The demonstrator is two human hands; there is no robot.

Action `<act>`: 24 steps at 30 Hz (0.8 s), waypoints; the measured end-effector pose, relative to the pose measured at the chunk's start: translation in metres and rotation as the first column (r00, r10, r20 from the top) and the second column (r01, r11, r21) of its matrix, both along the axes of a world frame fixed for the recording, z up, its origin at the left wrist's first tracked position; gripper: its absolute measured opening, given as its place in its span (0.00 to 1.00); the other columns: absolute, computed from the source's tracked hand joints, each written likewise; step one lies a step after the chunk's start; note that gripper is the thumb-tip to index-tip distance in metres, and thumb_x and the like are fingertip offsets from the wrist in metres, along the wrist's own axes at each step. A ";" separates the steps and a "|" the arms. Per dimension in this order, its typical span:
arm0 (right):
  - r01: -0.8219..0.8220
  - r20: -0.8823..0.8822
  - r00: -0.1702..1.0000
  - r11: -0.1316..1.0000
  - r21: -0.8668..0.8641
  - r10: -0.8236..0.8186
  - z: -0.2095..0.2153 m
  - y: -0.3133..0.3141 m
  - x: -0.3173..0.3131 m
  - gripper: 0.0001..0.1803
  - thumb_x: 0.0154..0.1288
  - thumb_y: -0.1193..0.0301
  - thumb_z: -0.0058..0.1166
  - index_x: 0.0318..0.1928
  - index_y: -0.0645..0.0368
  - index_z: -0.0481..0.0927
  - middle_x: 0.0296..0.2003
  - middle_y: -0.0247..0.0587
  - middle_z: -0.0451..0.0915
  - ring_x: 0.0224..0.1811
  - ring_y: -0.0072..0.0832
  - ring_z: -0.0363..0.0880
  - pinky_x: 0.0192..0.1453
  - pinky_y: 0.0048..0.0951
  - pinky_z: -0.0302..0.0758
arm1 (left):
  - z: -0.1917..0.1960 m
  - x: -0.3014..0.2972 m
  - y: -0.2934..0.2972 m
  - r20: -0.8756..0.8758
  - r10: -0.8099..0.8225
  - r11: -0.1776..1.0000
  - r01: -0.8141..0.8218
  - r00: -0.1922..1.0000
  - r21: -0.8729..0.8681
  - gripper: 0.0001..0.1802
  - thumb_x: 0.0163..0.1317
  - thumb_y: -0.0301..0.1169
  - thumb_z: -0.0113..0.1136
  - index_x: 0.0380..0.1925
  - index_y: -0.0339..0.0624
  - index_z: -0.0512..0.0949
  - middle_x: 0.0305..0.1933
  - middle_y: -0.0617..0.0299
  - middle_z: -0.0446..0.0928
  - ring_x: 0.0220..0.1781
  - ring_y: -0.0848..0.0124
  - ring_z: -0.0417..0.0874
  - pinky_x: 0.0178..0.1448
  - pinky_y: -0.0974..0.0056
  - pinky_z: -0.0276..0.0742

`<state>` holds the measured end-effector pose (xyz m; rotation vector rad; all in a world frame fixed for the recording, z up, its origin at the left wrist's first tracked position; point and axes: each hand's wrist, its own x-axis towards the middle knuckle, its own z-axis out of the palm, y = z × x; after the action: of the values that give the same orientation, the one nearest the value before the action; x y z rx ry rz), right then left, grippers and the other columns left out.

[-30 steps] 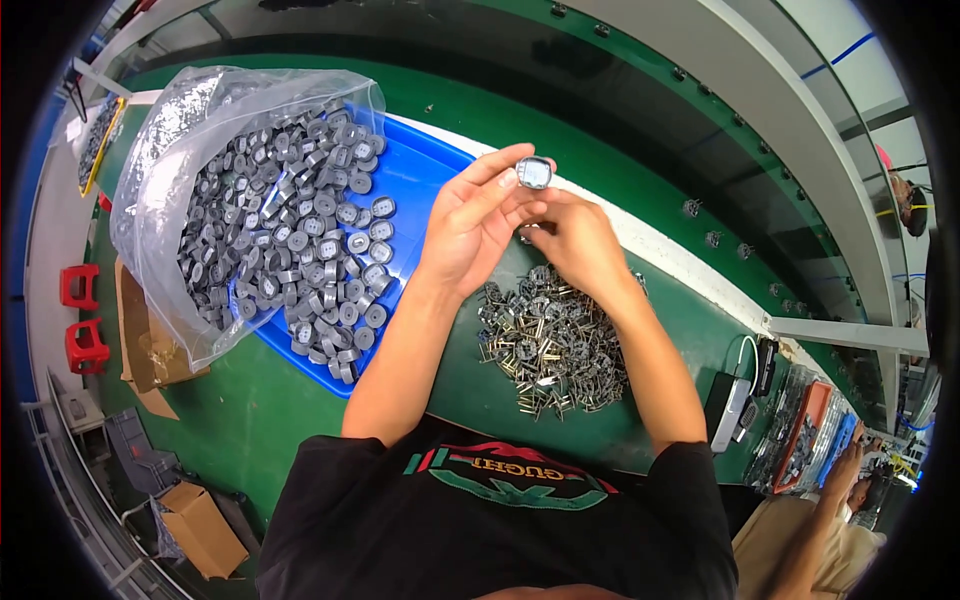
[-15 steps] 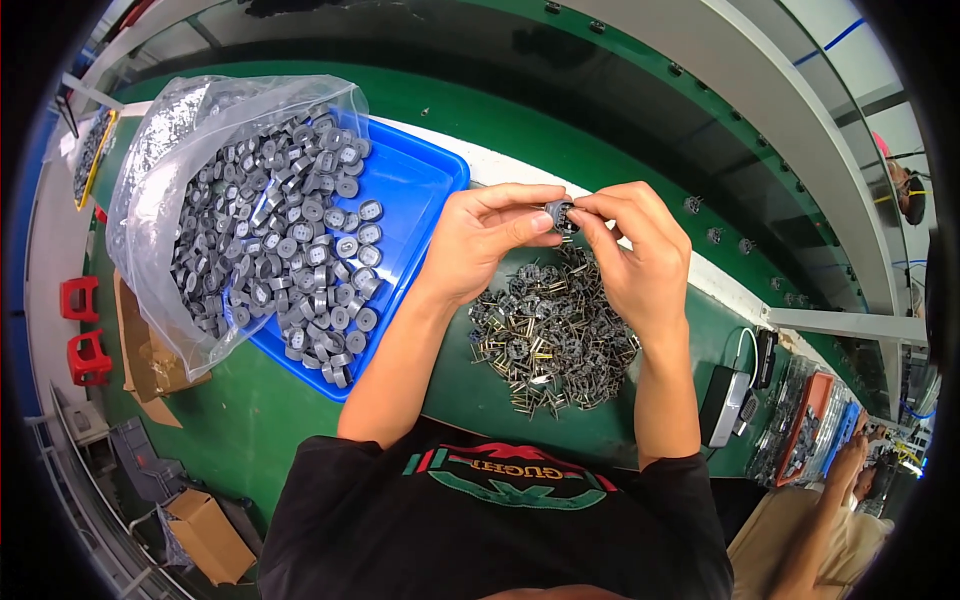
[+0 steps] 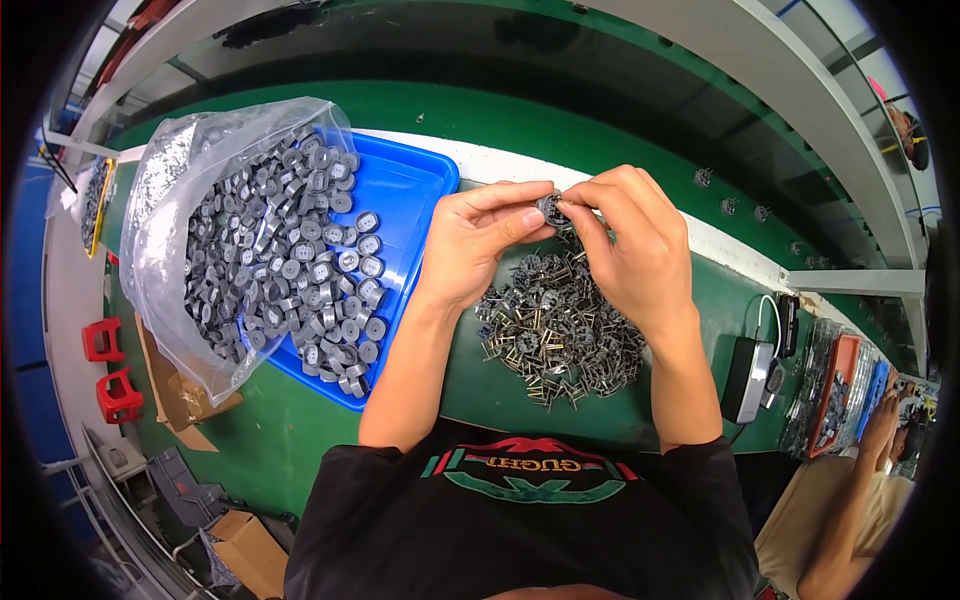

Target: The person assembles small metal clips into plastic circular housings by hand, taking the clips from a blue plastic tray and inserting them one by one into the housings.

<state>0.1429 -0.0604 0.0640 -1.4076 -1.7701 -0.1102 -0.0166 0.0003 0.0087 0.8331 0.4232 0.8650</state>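
My left hand (image 3: 465,245) and my right hand (image 3: 640,240) meet above the bench's near side, fingertips pinched together on one small round dark-grey plastic part (image 3: 550,208). The left thumb and fingers grip its left side, the right ones its right side; fine detail is partly covered. Below them lies a heap of black plastic pin inserts (image 3: 565,330) with thin brass and silver metal pins. Left of my left forearm, a blue tray (image 3: 415,190) carries many round grey plastic housings (image 3: 310,260), spilling from a clear plastic bag (image 3: 165,230).
Beyond the white strip (image 3: 720,240) runs a green belt (image 3: 480,125) carrying a few small parts (image 3: 728,206). A white-and-black box with a cable (image 3: 748,380) sits at right. A co-worker's arm (image 3: 850,500) is farther right. Red stools (image 3: 120,397) and a cardboard box (image 3: 250,550) stand at left.
The view has shifted slightly, so the tray and bench appear moved. Both hands stay together on the same grey part, which has turned a little between the fingertips.
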 end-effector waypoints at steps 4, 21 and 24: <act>-0.025 -0.006 1.000 1.000 0.003 0.025 0.000 -0.001 -0.003 0.08 0.49 0.80 0.64 0.31 0.61 0.80 0.29 0.36 0.77 0.31 0.34 0.78 0.32 0.33 0.76 | -0.005 0.001 0.001 0.020 0.038 0.998 -0.039 0.999 0.040 0.15 0.61 0.17 0.62 0.48 0.28 0.79 0.47 0.48 0.81 0.47 0.65 0.84 0.52 0.62 0.85; -0.232 -0.680 0.717 0.868 -0.439 -0.152 -0.029 0.021 -0.003 0.10 0.61 0.74 0.63 0.42 0.65 0.85 0.33 0.40 0.84 0.34 0.23 0.82 0.40 0.24 0.76 | -0.008 -0.001 0.005 -0.227 0.288 0.938 -0.226 0.930 0.262 0.14 0.59 0.19 0.64 0.46 0.31 0.77 0.38 0.57 0.83 0.37 0.72 0.85 0.42 0.71 0.82; 0.016 -0.328 0.924 0.878 -0.478 -0.195 -0.054 0.051 0.046 0.11 0.61 0.69 0.61 0.40 0.65 0.85 0.33 0.45 0.84 0.33 0.30 0.82 0.40 0.29 0.77 | 0.012 -0.016 0.000 -0.554 0.535 0.828 -0.268 0.638 0.492 0.10 0.65 0.24 0.59 0.45 0.38 0.79 0.25 0.65 0.79 0.23 0.79 0.78 0.26 0.73 0.73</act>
<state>0.1887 -0.0092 0.0097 -1.7339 -1.4517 0.5309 -0.0327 0.0000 0.0211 1.4522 1.1670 1.0666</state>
